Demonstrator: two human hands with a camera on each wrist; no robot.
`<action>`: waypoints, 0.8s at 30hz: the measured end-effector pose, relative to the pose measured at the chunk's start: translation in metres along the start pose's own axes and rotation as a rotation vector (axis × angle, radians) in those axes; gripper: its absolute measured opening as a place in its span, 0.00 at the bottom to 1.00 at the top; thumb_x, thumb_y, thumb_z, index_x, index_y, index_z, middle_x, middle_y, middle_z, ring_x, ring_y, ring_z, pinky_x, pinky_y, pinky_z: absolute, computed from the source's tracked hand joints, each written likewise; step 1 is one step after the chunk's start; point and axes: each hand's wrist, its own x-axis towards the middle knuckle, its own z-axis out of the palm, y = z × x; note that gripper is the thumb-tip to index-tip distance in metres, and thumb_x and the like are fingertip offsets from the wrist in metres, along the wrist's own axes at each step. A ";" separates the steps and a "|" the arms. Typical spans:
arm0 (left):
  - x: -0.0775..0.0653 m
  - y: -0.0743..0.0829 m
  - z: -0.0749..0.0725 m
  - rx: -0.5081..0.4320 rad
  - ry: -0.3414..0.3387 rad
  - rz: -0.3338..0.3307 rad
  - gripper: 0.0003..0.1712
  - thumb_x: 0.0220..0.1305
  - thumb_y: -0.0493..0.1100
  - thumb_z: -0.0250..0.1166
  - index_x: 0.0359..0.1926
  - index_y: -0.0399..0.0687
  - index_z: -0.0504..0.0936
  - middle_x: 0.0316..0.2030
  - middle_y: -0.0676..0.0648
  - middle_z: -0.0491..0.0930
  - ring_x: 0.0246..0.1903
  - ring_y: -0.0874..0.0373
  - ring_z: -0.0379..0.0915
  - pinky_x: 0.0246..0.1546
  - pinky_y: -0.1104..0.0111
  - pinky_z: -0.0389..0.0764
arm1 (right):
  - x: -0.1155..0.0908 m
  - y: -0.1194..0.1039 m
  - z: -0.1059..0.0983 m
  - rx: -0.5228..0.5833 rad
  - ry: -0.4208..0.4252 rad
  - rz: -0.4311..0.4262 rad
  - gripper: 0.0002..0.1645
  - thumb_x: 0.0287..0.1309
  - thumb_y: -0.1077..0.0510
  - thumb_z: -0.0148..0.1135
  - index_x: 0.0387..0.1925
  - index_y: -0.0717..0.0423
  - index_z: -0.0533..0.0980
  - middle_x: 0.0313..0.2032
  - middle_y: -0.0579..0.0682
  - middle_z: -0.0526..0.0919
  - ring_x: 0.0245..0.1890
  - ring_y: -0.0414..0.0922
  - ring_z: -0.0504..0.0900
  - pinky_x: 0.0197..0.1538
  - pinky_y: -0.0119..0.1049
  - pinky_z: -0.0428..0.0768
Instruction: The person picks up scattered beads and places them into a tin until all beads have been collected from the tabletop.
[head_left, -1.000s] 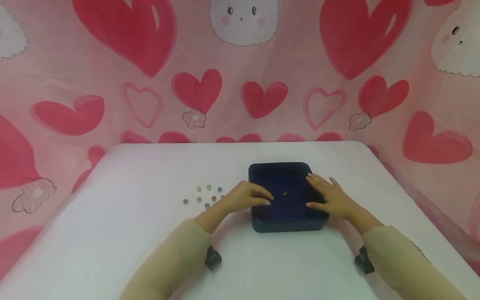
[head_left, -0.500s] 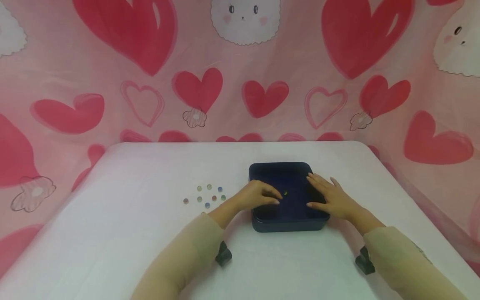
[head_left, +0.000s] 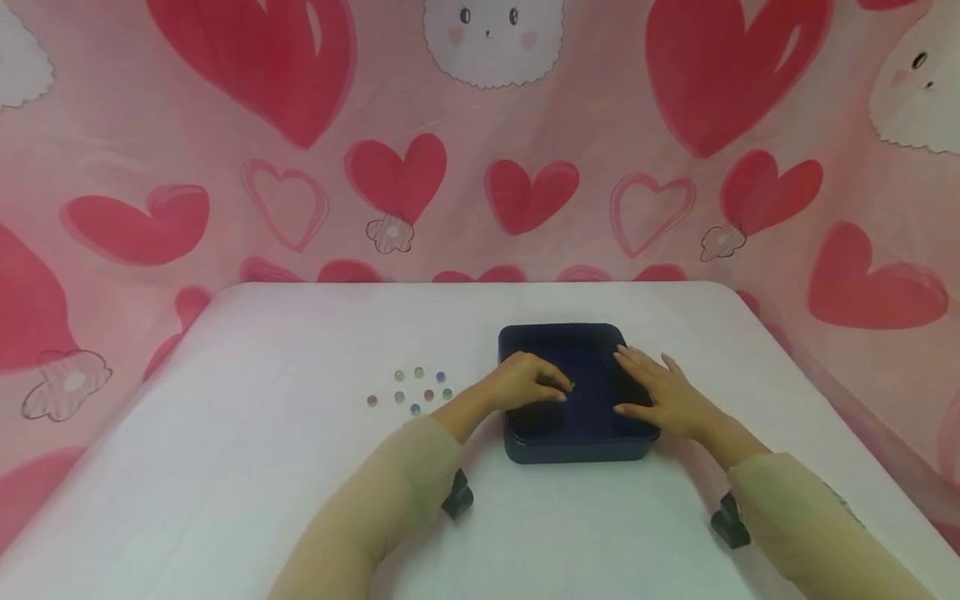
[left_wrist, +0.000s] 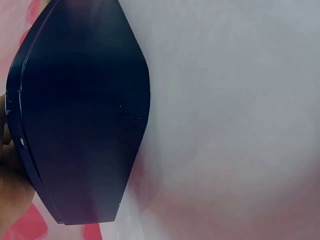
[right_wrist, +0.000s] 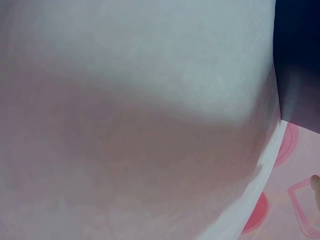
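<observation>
A dark blue rectangular box (head_left: 577,450) stands open-topped on the white table. Over its left wall reaches my left hand (head_left: 521,382), thumb and fingers drawn together in a pinch low inside, on a small marble mostly hidden by the fingertips. A greenish marble (head_left: 573,385) just shows at those fingertips. My right hand (head_left: 663,396) rests along the box's right rim, fingers spread. In the left wrist view the box's side wall (left_wrist: 85,150) fills the left, with part of my left hand (left_wrist: 12,192) at the edge. The right wrist view catches the box's corner (right_wrist: 300,65).
Several small coloured marbles lie loosely grouped left of the box, among them a blue marble (head_left: 440,377), a reddish marble (head_left: 372,400) and a green marble (head_left: 447,393). A pink heart-patterned cloth (head_left: 525,250) hangs behind the white table (head_left: 262,375).
My left hand has moved right and deeper into the box, up to the marble there, which its fingertips now mostly cover. My right hand and the box have stayed put.
</observation>
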 end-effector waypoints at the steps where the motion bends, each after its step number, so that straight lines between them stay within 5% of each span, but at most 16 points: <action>1: 0.001 0.000 0.000 0.010 -0.002 0.004 0.11 0.50 0.44 0.64 0.36 0.47 0.82 0.35 0.56 0.80 0.35 0.71 0.72 0.37 0.83 0.69 | 0.000 0.000 0.000 0.001 -0.001 0.001 0.47 0.47 0.39 0.56 0.61 0.63 0.54 0.62 0.59 0.52 0.61 0.58 0.48 0.57 0.58 0.37; 24: 0.007 0.002 0.013 0.382 -0.260 -0.077 0.11 0.51 0.45 0.63 0.39 0.56 0.81 0.37 0.59 0.78 0.39 0.67 0.71 0.39 0.77 0.70 | 0.001 0.002 0.001 -0.005 -0.005 0.007 0.48 0.47 0.39 0.56 0.61 0.63 0.53 0.62 0.59 0.52 0.62 0.56 0.47 0.57 0.58 0.37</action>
